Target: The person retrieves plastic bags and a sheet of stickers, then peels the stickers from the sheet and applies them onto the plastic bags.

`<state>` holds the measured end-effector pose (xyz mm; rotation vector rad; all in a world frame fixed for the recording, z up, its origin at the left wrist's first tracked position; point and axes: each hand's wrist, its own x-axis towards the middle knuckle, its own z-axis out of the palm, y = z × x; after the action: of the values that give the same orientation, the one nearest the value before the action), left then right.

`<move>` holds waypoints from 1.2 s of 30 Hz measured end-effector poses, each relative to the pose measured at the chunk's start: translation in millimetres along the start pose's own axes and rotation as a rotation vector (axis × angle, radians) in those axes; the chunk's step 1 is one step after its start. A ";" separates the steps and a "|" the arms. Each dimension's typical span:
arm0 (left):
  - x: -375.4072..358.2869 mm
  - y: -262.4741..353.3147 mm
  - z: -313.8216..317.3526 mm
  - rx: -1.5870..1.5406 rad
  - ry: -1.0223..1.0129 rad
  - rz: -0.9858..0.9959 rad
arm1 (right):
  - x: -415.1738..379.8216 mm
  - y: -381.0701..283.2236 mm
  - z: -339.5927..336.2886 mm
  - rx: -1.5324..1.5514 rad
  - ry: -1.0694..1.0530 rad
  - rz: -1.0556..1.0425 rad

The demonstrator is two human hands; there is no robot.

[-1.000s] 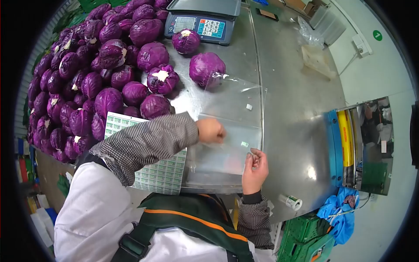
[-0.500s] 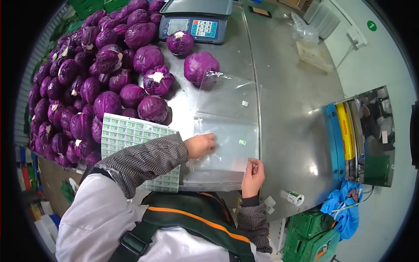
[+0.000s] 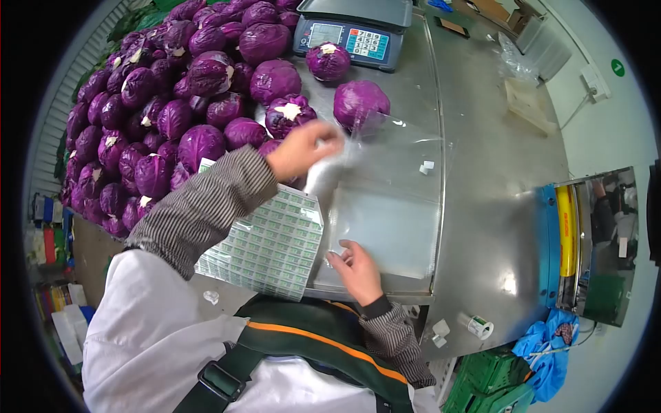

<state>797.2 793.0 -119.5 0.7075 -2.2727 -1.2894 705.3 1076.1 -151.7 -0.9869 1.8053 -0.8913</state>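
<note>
My left hand (image 3: pixel 301 149) is raised above the steel table (image 3: pixel 482 172), shut on the top of a clear plastic bag (image 3: pixel 337 182) that hangs down from it. My right hand (image 3: pixel 354 267) pinches the bag's lower edge near the table's front. Under the bag lies a flat stack of clear bags (image 3: pixel 389 230). A large pile of red cabbages (image 3: pixel 172 103) fills the left of the table. One red cabbage (image 3: pixel 361 103) sits apart, just behind the lifted bag.
A weighing scale (image 3: pixel 351 31) stands at the back with a small cabbage (image 3: pixel 328 60) before it. A sheet of green labels (image 3: pixel 268 241) lies beside my left arm. At the right are a film dispenser (image 3: pixel 592 241), a tape roll (image 3: pixel 478 325), a blue cloth (image 3: pixel 544 341) and green crates (image 3: pixel 496 385).
My left hand has risen from the bag stack toward the cabbages, pulling a clear bag up. My right hand has slid left along the front edge.
</note>
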 end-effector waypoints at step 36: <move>-52.6 78.5 -11.9 0.285 -0.558 0.030 | 14.5 -88.3 -36.6 -0.470 0.309 -0.630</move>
<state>828.0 852.1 -51.4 0.4327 -2.9446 -1.2793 690.7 1031.7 -67.1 -1.8716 2.0456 -1.0525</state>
